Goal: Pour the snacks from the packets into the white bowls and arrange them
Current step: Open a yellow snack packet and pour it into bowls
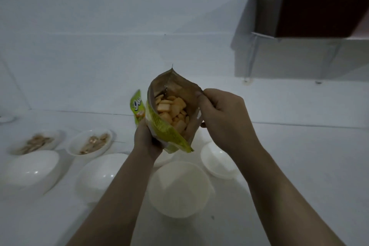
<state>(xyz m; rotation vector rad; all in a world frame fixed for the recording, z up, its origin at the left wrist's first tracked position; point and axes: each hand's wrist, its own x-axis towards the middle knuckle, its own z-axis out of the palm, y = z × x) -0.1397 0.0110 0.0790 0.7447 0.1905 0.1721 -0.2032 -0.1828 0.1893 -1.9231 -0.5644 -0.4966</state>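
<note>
Above the nearest white bowl [179,187], the left hand [146,142] grips the green packet [169,112] low down; the right hand [223,118] pinches its open rim, orange snacks [172,111] showing inside.

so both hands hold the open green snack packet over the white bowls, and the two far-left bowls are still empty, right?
Not quite. In the head view the two far-left white bowls already hold snacks. The rest stands: left hand and right hand hold the open green snack packet.

A home kitchen: white counter [299,166], wall cupboard [311,6], bowls [177,187].
</note>
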